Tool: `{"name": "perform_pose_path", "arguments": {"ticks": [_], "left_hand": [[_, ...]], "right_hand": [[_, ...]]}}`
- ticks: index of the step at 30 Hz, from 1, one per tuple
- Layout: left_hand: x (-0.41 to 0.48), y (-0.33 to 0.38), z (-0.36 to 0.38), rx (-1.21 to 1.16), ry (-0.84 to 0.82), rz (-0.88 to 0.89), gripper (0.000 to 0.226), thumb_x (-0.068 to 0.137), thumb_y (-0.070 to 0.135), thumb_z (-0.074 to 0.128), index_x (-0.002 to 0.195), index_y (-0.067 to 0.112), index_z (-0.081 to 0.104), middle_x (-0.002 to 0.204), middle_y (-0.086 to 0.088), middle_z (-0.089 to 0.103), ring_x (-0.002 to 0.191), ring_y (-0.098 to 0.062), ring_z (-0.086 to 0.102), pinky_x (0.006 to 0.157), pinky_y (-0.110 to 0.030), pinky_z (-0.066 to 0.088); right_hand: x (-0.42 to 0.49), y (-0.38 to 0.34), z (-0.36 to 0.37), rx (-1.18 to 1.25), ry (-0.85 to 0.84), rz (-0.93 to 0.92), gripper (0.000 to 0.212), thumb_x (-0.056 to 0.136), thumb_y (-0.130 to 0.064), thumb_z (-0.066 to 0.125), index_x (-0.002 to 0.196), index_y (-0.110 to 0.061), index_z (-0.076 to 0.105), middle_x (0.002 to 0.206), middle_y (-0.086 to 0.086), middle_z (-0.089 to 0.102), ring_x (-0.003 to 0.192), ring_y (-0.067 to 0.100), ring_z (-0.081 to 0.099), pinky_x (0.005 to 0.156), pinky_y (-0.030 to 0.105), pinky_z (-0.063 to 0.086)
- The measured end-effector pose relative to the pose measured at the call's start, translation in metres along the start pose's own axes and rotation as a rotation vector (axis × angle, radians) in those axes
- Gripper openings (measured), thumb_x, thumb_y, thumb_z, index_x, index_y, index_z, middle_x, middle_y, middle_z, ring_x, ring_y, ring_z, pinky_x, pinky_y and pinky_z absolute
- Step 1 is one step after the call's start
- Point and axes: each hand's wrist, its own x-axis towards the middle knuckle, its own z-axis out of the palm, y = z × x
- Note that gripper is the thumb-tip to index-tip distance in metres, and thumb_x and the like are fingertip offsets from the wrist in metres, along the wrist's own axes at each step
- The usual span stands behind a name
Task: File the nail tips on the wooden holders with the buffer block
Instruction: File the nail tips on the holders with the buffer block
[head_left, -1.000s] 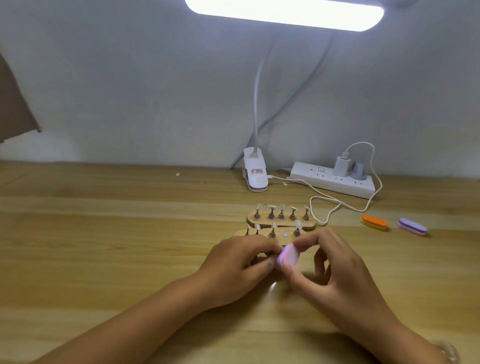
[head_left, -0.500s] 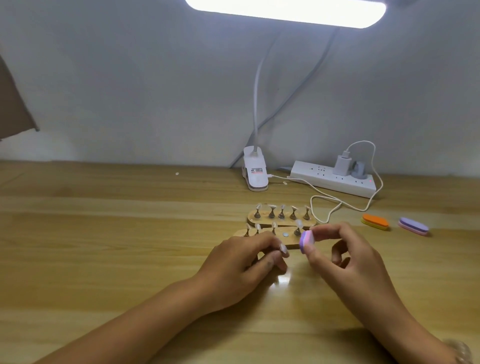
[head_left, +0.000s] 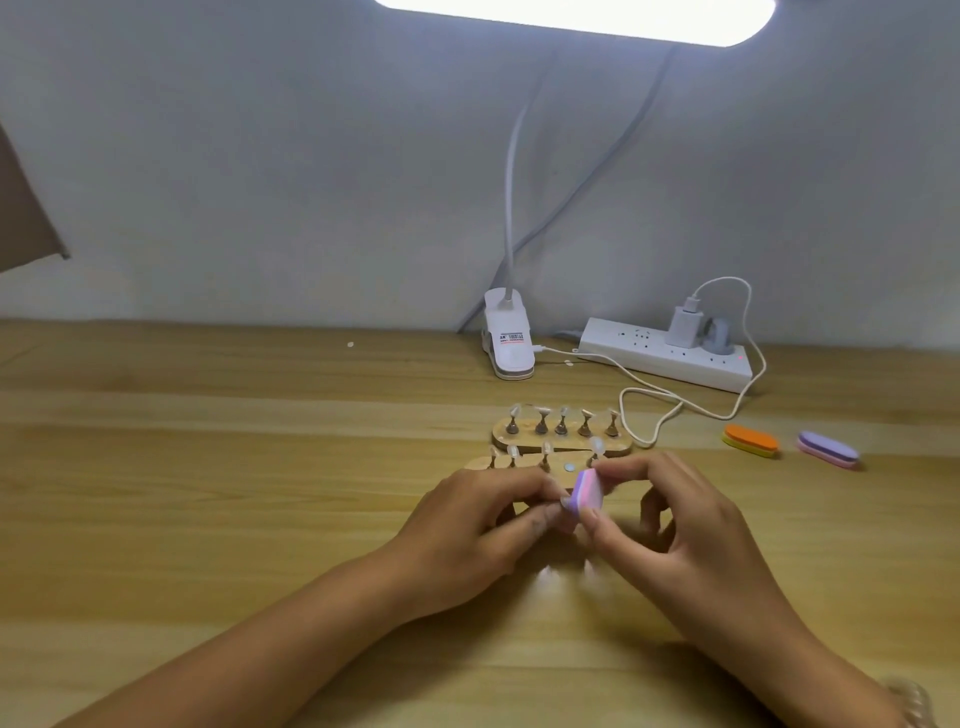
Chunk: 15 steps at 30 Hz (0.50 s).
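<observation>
Buffer block against a nail tip, just in front of the wooden holders.

The right hand (head_left: 675, 525) has its grip pinching the pink-and-purple buffer block (head_left: 587, 493) between thumb and forefinger. The block's purple edge touches the small nail tip (head_left: 565, 501) pinched in the curled grip of the left hand (head_left: 467, 525). Both are just in front of the near wooden holder (head_left: 558, 467), with the far wooden holder (head_left: 524, 439) behind it. The worktop (head_left: 208, 467) runs broad to the left. To the right, an orange buffer (head_left: 751, 440) and a purple buffer (head_left: 827, 450) lie well apart from the hands.
</observation>
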Motion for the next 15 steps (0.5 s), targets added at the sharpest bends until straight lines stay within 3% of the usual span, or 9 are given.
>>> {"name": "perform_pose_path", "arguments": {"ticks": [4, 9, 12, 15], "left_hand": [[-0.0001, -0.0012, -0.0002, 0.014, -0.021, -0.011, 0.017, 0.091, 0.027, 0.051, 0.091, 0.026, 0.067, 0.071, 0.010, 0.061, 0.056, -0.008, 0.050, 0.061, -0.042, 0.048], [0.0007, -0.0004, -0.0005, -0.019, -0.033, -0.015, 0.019, 0.092, 0.032, 0.053, 0.094, 0.027, 0.071, 0.084, 0.013, 0.070, 0.057, 0.002, 0.052, 0.060, -0.028, 0.039], [0.0005, -0.0026, -0.0006, 0.002, -0.038, -0.029, 0.021, 0.092, 0.031, 0.052, 0.098, 0.026, 0.072, 0.083, 0.006, 0.069, 0.065, -0.008, 0.050, 0.065, -0.041, 0.046], [0.0013, -0.0021, -0.0004, -0.015, -0.044, -0.040, 0.020, 0.093, 0.032, 0.053, 0.097, 0.029, 0.072, 0.087, 0.009, 0.072, 0.078, -0.015, 0.062, 0.074, -0.045, 0.050]], "right_hand": [[-0.0045, -0.0097, 0.0028, -0.083, -0.043, -0.119, 0.030, 0.075, -0.045, 0.067, 0.099, -0.028, 0.064, 0.094, -0.015, 0.059, 0.066, 0.010, 0.052, 0.054, 0.015, 0.038], [0.0011, -0.0010, -0.0003, -0.035, -0.011, 0.015, 0.025, 0.076, -0.028, 0.080, 0.096, -0.029, 0.064, 0.093, -0.017, 0.060, 0.069, 0.015, 0.054, 0.058, 0.020, 0.041], [-0.0031, -0.0098, 0.0026, -0.033, -0.055, -0.071, 0.027, 0.075, -0.033, 0.075, 0.099, -0.026, 0.065, 0.094, -0.016, 0.059, 0.063, 0.013, 0.054, 0.056, 0.018, 0.042], [0.0001, -0.0044, 0.0016, 0.061, -0.026, 0.037, 0.023, 0.078, -0.025, 0.080, 0.095, -0.027, 0.065, 0.092, -0.017, 0.060, 0.059, 0.015, 0.054, 0.055, 0.014, 0.039]]}}
